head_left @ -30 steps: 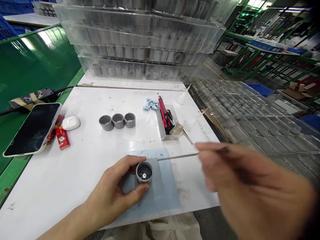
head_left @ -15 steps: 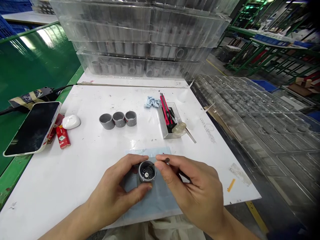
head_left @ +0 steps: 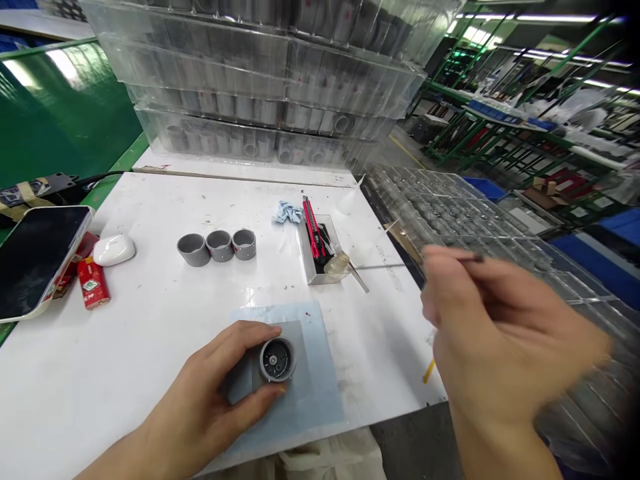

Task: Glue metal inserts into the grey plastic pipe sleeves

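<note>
My left hand point(head_left: 215, 387) grips a short grey cylinder point(head_left: 291, 360) between thumb and fingers, with its open end up. Inside the cylinder sits a black round part point(head_left: 277, 365) with a small metallic centre. It is held over a grey pad point(head_left: 295, 331) on a light blue cloth point(head_left: 323, 373). Well to the right, past the table edge, my right hand point(head_left: 500, 320) is closed in a pinch, blurred by motion. It holds a thin rod-like tool point(head_left: 477, 258) whose dark end shows above the fingers; its exact kind is unclear.
Three grey rings point(head_left: 219, 246) stand in a row on the white table point(head_left: 150, 360). Behind the cloth, a small box point(head_left: 313, 275) holds a red cutter point(head_left: 313, 230). A phone point(head_left: 43, 260), white case point(head_left: 114, 250) and red packet point(head_left: 93, 283) lie left. Clear trays point(head_left: 210, 100) are stacked behind.
My right hand has swung away from the cylinder to the right, carrying the thin tool. My left hand still holds the cylinder. The camera view has shifted rightward.
</note>
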